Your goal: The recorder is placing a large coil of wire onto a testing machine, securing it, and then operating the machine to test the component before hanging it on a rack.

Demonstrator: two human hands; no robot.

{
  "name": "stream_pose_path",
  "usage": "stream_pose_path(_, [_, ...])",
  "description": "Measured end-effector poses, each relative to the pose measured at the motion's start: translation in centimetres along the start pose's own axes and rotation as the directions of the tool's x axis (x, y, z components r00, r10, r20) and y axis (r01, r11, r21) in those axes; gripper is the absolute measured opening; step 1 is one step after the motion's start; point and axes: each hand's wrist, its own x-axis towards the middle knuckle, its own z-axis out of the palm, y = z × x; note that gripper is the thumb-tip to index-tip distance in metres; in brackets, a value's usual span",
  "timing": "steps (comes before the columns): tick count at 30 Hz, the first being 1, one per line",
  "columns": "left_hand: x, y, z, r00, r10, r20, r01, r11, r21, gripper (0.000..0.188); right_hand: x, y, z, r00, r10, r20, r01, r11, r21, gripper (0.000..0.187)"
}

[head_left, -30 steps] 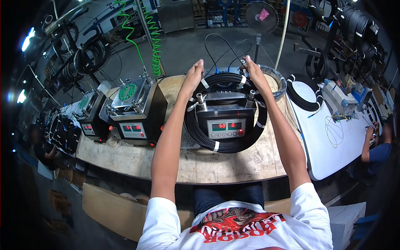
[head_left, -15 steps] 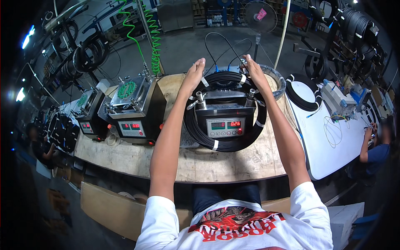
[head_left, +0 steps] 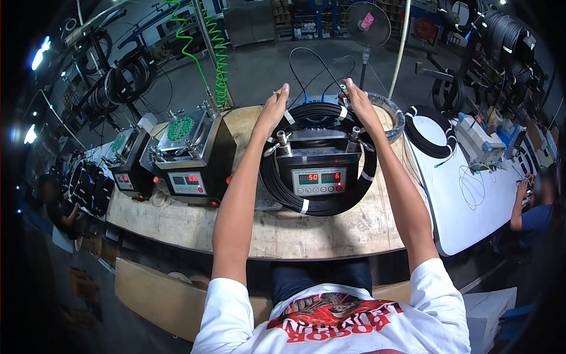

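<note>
In the head view, both hands are reaching to the far side of a black machine (head_left: 319,168) sitting mid-table (head_left: 283,227). A black cable coil (head_left: 321,203) is lying around it. The left hand (head_left: 275,106), at 11 o'clock of the machine, is resting on the coil, fingers pressed together. The right hand (head_left: 355,101), at 1 o'clock, is pinching a small fitting. A second machine (head_left: 191,156) is sitting at 9 o'clock.

A worn wooden workbench (head_left: 283,230) carries three black box-shaped machines (head_left: 194,156) with digital displays, one ringed by a coil of black cable (head_left: 321,203).
</note>
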Motion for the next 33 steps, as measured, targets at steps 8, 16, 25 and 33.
stream_pose_path(8, [-0.3, 0.4, 0.0, 1.000, 0.014, -0.005, -0.014, 1.000, -0.009, 0.055, -0.5, -0.6, -0.1, 0.996, 0.080, 0.027, -0.079, 0.997, -0.017, 0.073])
stream_pose_path(16, [0.3, -0.4, 0.0, 1.000, -0.004, -0.017, 0.005, 1.000, 0.021, 0.060, -0.1, 0.4, 0.4, 0.998, 0.044, -0.050, -0.043, 0.999, 0.034, 0.074])
stream_pose_path(25, [-0.2, -0.1, 0.1, 0.999, 0.042, -0.029, -0.041, 0.999, 0.034, 0.064, -0.4, -0.5, 0.2, 1.000, 0.030, 0.009, -0.030, 0.999, 0.021, 0.069])
stream_pose_path(33, [-0.1, 0.2, -0.4, 0.999, -0.035, 0.035, 0.035, 0.999, 0.021, 0.079, -0.9, -1.2, 0.1, 0.997, 0.071, 0.014, -0.071, 0.997, 0.027, 0.070])
